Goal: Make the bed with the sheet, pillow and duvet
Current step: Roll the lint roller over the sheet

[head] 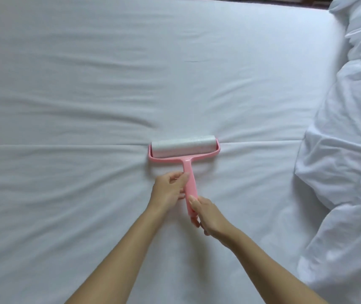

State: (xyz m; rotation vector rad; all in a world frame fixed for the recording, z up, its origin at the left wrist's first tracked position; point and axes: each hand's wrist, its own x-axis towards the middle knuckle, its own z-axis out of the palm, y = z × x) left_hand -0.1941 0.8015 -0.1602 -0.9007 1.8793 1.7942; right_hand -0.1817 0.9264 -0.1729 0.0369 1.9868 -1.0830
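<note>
Left hand (pixel 170 187) gripped upper handle of pink lint roller (pixel 184 150); right hand (pixel 208 216) gripped handle's lower end. Handle pointed away from person, head at far end, roll lying crosswise on sheet (pixel 65 84). One roller. One white sheet, spread over bed, creases running left-right. One duvet (pixel 350 150), bunched along bed's right side. Dark strip past far edge, unclear.

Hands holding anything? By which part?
Both grip the pink lint roller by its handle: left hand mid-handle, right hand at its near end. The roller lies on the sheet.
</note>
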